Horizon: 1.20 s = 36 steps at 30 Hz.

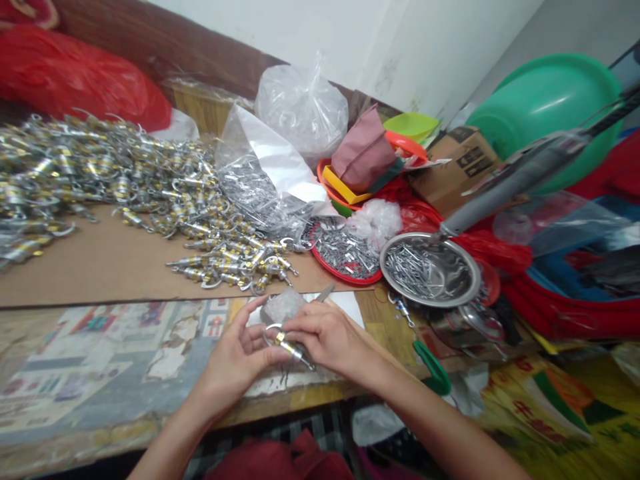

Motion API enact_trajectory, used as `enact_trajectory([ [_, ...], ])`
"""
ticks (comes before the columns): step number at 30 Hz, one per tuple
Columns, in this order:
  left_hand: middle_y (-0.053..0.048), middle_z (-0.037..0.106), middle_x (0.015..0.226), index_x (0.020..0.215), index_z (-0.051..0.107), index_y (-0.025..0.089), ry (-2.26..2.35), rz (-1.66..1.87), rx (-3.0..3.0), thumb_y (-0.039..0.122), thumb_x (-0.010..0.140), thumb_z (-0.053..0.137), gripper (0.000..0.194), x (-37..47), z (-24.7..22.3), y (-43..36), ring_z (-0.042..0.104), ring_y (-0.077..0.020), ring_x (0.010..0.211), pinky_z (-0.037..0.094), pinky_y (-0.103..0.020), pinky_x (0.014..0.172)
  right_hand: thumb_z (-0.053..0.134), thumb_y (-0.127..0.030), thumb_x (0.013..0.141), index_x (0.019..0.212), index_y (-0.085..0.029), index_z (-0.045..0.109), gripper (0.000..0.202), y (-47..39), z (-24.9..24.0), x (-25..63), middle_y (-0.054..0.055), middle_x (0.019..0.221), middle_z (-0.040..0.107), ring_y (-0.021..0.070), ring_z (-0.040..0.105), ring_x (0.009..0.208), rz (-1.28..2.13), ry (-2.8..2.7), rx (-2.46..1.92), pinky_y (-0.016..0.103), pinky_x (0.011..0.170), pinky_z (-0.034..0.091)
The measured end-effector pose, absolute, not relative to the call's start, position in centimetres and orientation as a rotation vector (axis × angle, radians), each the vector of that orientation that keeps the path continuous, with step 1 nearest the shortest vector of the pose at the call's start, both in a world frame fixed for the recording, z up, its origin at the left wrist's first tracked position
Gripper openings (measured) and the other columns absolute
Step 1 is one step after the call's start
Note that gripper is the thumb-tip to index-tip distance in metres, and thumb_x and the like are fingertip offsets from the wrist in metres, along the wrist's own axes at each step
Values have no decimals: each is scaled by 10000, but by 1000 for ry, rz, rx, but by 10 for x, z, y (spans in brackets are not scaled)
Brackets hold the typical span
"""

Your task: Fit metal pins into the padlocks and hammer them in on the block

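Between my hands is a small silver-and-gold metal fitting with a curved hook at its upper left and a narrow tip pointing lower right. My left hand grips it from the left with the thumb and bent fingers. From the other side, my right hand pinches at its gold part; the fingertips' exact hold is partly hidden. Just beyond the fingers sits a greyish translucent lump on white paper. A flat metal blade-like piece sticks out behind my right hand.
A large heap of similar fittings covers the cardboard at left. Clear bags of metal parts lie behind. At right stand a red tray, a steel bowl of pins and a grey rod-like tool slanting above it.
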<state>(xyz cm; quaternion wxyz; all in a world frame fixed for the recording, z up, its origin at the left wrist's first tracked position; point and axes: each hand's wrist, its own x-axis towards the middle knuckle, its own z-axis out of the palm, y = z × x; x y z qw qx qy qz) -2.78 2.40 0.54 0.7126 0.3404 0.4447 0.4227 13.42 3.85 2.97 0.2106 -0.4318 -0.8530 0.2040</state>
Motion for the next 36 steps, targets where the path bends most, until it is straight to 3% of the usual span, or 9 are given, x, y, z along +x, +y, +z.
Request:
enact_trajectory([
  [4,-9,676,722,1257,253,177,961,944,755,123,501,747,905,-28,4,24,646,-182,713,504,-292,670,596,-211,758,882,-204,695,159,41,18,120,25,698,608,135,549,667,619,-2212,-1282,237,609,418],
  [8,20,649,680,1252,263,179,982,944,745,125,496,743,897,-27,8,24,641,-182,687,508,-319,674,502,-195,818,969,-190,647,209,38,19,134,39,813,626,138,568,776,638,-1958,-1254,242,701,438],
  [13,43,622,659,1258,265,182,1015,933,742,125,491,738,903,-26,12,25,632,-165,655,506,-305,662,538,-294,785,1049,-179,553,289,24,6,194,85,926,596,215,552,874,241,-1978,-1802,337,759,424],
  [16,46,621,654,1261,266,181,1026,933,746,129,479,742,917,-26,13,25,630,-160,653,503,-289,651,501,-289,802,996,-178,562,232,14,-4,215,74,877,595,210,572,821,297,-2161,-1975,317,712,437],
  [20,37,628,664,1261,268,177,1039,927,750,135,486,739,908,-26,14,24,632,-163,667,503,-283,645,487,-271,815,990,-197,544,199,1,11,208,52,907,601,187,589,815,354,-2026,-1803,283,697,463],
  [24,37,634,662,1264,267,181,1039,940,762,128,489,741,911,-26,13,23,627,-155,665,502,-278,651,448,-176,840,1260,-267,394,433,-14,40,189,45,1052,587,166,571,933,250,-2075,-1434,258,774,457],
  [26,28,644,679,1271,247,182,1013,942,769,128,506,736,910,-28,12,23,629,-158,677,503,-288,662,404,-117,841,1308,-283,337,500,-20,46,184,40,983,606,156,590,845,204,-2217,-1377,251,704,472],
  [29,18,650,691,1276,231,181,991,945,792,133,524,732,905,-29,9,23,636,-173,686,505,-314,673,370,-81,825,1303,-277,356,517,-26,42,181,36,867,618,157,591,713,204,-2404,-1450,256,612,476],
  [36,22,643,680,1264,256,186,1003,929,813,165,503,749,906,-27,11,23,634,-177,675,502,-322,671,394,-125,838,1271,-283,408,461,-26,24,184,36,910,629,158,606,774,331,-2241,-1486,263,676,498],
])
